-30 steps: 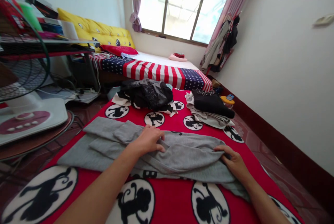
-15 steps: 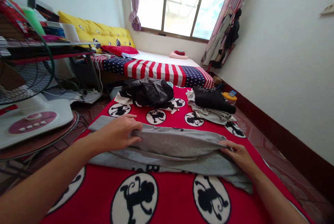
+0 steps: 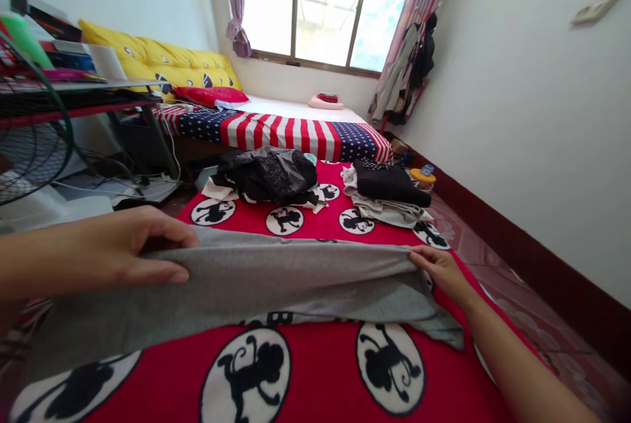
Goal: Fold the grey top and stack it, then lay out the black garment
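Observation:
A grey garment (image 3: 296, 278) with black printed letters along its lower part stretches sideways over a red blanket (image 3: 320, 370) patterned with black monkeys in white circles. At its left end, my left hand (image 3: 148, 249) is closed on the cloth, raised and near the camera, thumb below the fingers. My right hand (image 3: 441, 272) pinches the upper right edge between thumb and fingers. The garment hangs in a long band between both hands, its lower right corner drooping onto the blanket.
Beyond the garment lie a heap of dark clothes (image 3: 276, 173) and a folded stack (image 3: 389, 186) topped with black. A bed (image 3: 286, 134) stands under the window. To the left are a fan (image 3: 34, 127) and a cluttered desk (image 3: 118, 86); a white wall (image 3: 532, 114) is on the right.
My left hand has moved left and closer to the camera, drawing the garment's left side out and up, so the cloth is tauter. My right hand keeps its pinch. The view has shifted slightly.

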{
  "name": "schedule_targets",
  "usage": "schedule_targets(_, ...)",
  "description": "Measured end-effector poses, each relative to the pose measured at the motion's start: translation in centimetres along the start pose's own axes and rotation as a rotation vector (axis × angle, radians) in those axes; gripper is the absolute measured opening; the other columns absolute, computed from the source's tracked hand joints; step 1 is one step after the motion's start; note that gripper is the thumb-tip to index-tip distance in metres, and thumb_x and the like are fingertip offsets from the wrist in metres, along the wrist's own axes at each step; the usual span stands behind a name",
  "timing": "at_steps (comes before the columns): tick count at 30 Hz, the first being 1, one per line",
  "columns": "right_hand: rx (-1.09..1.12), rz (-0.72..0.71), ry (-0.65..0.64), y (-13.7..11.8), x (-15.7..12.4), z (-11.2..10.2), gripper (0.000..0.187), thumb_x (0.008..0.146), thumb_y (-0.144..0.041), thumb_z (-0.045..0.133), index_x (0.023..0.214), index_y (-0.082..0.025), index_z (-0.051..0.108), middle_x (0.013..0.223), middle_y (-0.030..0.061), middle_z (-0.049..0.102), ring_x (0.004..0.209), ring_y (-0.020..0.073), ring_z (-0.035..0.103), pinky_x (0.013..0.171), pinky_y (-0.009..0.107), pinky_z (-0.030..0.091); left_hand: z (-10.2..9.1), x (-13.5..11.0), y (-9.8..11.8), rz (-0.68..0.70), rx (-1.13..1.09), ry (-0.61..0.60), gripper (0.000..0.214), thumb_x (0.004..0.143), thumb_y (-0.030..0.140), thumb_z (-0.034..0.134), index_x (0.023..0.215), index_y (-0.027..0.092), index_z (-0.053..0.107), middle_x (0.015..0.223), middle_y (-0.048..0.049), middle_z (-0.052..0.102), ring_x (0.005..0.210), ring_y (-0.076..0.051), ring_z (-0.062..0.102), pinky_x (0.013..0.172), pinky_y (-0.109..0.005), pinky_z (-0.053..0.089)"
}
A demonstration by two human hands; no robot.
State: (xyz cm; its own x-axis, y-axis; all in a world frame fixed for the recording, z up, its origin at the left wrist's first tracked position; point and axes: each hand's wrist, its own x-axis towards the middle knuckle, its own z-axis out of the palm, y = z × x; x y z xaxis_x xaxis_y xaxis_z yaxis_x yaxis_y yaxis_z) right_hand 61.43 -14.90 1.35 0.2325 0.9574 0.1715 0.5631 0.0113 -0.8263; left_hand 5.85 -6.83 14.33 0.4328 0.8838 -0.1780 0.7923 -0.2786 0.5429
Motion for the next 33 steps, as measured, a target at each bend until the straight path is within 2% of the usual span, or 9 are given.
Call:
schedule_targets(2,-0.048,-0.022,-0.029,-0.3,0.7,0.5,0.044,0.073,-0.062,0.064,0.084,-0.021,0.074,0.084,0.0063,0.073,0.079,0.0238,0.065,0.071,0.031,0.049,-0.4,2.9,-1.7,0.027,-0.031,-0.29,0.035,0.075,0.051,0.06,0.079,0.017,0.066,0.074,0.0081,0.063,0.072,-0.012,0.055,0.065,-0.017,0.039)
schedule_targets(3,-0.085,-0.031,-0.04,-0.3,1.1,0.8,0.044,0.074,-0.062,0.062,0.083,-0.021,0.073,0.082,0.006,0.073,0.077,0.0231,0.065,0.069,0.03,0.049,-0.1,4.3,-2.6,0.022,-0.045,-0.334,0.035,0.075,0.051,0.059,0.079,0.017,0.066,0.073,0.0076,0.063,0.071,-0.011,0.054,0.064,-0.018,0.038)
schedule_targets(6,-0.197,-0.039,-0.032,0.5,2.1,1.7,0.04,0.074,-0.058,0.06,0.081,-0.02,0.072,0.076,0.0046,0.072,0.07,0.0211,0.064,0.063,0.029,0.047,1.8,7.8,-5.4,-0.036,-0.034,-0.235,0.037,0.067,0.055,0.061,0.071,0.018,0.065,0.065,0.0046,0.06,0.065,-0.014,0.053,0.06,-0.021,0.037)
schedule_targets(11,-0.347,-0.018,0.135,1.8,2.1,2.9,0.029,0.072,-0.047,0.063,0.078,-0.02,0.07,0.073,0.0052,0.069,0.071,0.0236,0.063,0.068,0.034,0.046,6.3,10.3,-7.3,-0.095,0.208,0.134,0.024,0.065,0.045,0.059,0.066,0.021,0.064,0.068,-0.0027,0.064,0.072,-0.024,0.06,0.064,-0.03,0.041)
schedule_targets(15,-0.457,-0.11,0.292,0.2,0.6,4.7,0.024,0.078,-0.036,0.057,0.093,-0.02,0.067,0.097,0.0103,0.068,0.098,0.0299,0.058,0.087,0.044,0.042,10.3,9.0,-3.5,0.087,0.36,0.45,0.021,0.078,0.029,0.05,0.087,0.021,0.067,0.096,-0.0082,0.065,0.092,-0.028,0.06,0.08,-0.037,0.045)
schedule_targets(19,-0.48,-0.368,0.229,-3.1,-0.6,7.9,0.02,0.086,-0.033,0.057,0.101,-0.022,0.064,0.109,0.0089,0.064,0.105,0.0264,0.055,0.094,0.042,0.04,15.9,6.8,3.5,0.485,0.133,0.281,0.022,0.088,0.024,0.048,0.102,0.022,0.066,0.108,-0.0071,0.063,0.099,-0.021,0.059,0.091,-0.033,0.046)
schedule_targets(24,-0.415,-0.322,0.071,-4.6,0.4,10.8,0.017,0.08,-0.031,0.066,0.094,-0.022,0.067,0.107,0.0077,0.063,0.103,0.0256,0.057,0.092,0.041,0.042,22.6,6.5,10.2,0.715,0.09,0.15,0.033,0.087,0.018,0.052,0.119,0.024,0.058,0.113,-0.0071,0.063,0.104,-0.022,0.057,0.092,-0.036,0.046)
schedule_targets(29,-0.304,-0.313,0.039,-3.3,1.6,11.6,0.009,0.078,-0.021,0.063,0.069,-0.021,0.063,0.099,0.0068,0.066,0.096,0.0227,0.06,0.089,0.038,0.044,25.2,8.2,11.7,0.642,0.202,0.203,0.028,0.088,0.012,0.042,0.102,0.021,0.064,0.095,-0.007,0.063,0.09,-0.021,0.057,0.079,-0.034,0.048)
schedule_targets(33,-0.28,-0.281,0.188,-2.0,1.8,11.9,0.013,0.08,-0.02,0.055,0.067,-0.02,0.058,0.095,0.009,0.065,0.091,0.023,0.06,0.085,0.039,0.045,25.7,7.8,10.7,0.702,0.133,0.186,0.028,0.085,0.007,0.043,0.095,0.02,0.064,0.093,-0.0063,0.062,0.088,-0.02,0.055,0.076,-0.03,0.047)
